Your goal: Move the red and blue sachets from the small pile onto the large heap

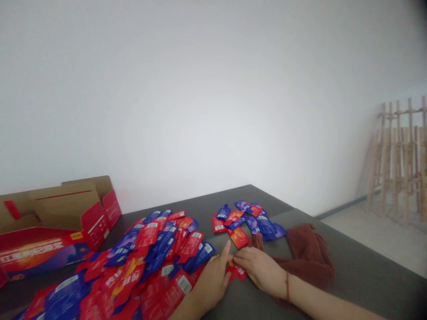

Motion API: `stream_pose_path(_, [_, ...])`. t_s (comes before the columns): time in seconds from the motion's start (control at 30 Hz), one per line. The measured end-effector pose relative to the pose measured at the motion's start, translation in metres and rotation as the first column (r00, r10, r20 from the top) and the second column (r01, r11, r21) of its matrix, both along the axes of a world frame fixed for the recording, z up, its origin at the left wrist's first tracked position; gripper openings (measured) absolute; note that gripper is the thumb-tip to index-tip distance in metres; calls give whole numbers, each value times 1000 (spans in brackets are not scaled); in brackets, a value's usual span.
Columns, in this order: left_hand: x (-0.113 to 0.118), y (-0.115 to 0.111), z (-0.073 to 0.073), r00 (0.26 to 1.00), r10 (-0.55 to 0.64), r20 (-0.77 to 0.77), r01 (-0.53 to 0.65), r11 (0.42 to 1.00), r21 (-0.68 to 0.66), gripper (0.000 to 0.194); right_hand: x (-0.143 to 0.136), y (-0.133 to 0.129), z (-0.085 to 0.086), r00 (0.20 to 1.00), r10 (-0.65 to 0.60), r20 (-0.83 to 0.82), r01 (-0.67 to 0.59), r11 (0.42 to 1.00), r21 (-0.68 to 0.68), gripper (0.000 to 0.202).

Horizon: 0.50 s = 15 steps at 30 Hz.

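Low in the middle of the table my left hand point(213, 281) and my right hand point(263, 269) come close together over a red sachet point(237, 272). The left index finger points up, away from the sachet, and the thumb is beside its left edge. Right-hand fingers lie bent and together across the sachet, hiding its upper part. A brown cloth point(308, 253) lies crumpled by my right wrist, part of it passing behind and under that hand. Just beyond the fingertips lies an orange-red sachet point(238, 237).
Left of my hands spreads a large heap of red and blue sachets point(147, 249). A smaller group of sachets point(263, 222) lies farther back. An open red carton point(50, 253) stands at the left on the dark table point(363, 275). Wooden racks point(400, 155) lean at the far right.
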<state>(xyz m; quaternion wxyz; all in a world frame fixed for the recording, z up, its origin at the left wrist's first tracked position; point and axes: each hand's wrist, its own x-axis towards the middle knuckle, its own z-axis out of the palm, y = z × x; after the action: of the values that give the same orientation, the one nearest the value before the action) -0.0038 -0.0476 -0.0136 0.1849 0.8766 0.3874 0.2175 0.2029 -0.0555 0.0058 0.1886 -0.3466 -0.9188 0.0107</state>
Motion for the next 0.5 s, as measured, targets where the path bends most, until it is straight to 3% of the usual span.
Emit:
stream_pose_path(0.1, [0,1,0,1000,-3,-27,3,1000,5,82,22,-10,2,999,30,-45,-31,999,-21,41])
stream_pose_path(0.27, [1,0,3,998,-1,-70,2,1000,12,81,52,-1,-11,961,-273,-48,275,960,53,40])
stream_pose_path(0.37, [3,-2,4,997,8,-76,-4,999,53,80,47,6,-17,940,-340,-35,342,931,128,39])
stream_pose_path(0.5, [6,-4,-1,995,50,-85,-39,990,133,83,12,-7,-19,971,-239,9,234,957,170,38])
